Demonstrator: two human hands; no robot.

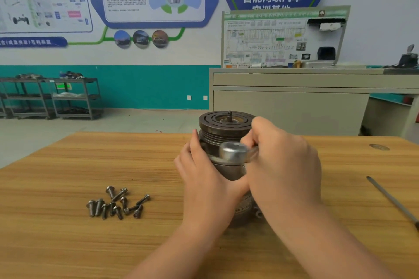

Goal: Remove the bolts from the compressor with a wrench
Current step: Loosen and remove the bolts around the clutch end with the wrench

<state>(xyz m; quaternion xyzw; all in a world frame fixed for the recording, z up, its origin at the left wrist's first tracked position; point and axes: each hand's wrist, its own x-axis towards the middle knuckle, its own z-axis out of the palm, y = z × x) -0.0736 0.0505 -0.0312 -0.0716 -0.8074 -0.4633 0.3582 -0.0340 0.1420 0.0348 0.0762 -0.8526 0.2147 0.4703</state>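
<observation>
Both hands on the compressor, wrench turning near its top

The compressor (226, 161) stands upright at centre frame on the counter (68, 165) — solid metal, heavy by the look of it, stiff and likely a bit greasy, so it wants bracing low on the body. The left hand (199, 172) wraps its side to steady it; the right hand (283, 165) grips the wrench (235, 152), whose round head sits just under the pulley. Loose bolts (115, 204) lie in a heap at lower left — small, hard, apt to roll. A thin rod (392, 199) lies at the right edge.
</observation>
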